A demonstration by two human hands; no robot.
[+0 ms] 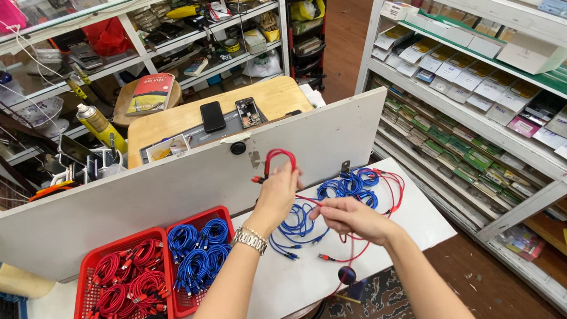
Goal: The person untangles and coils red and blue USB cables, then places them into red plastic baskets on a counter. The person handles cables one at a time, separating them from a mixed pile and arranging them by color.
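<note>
Over white table | left hand pinches looped red cable | right hand pinches its tail | baskets hold coiled bundles; loose blue cables remain.

Red basket cut off at bottom edge, left hand perhaps hiding red cable ends

A cramped shop room, seen from my remote seat.
Around the white table I see white shelving to its right, glass-fronted shelves beyond it, a wooden bench behind, brown floor below.
</note>
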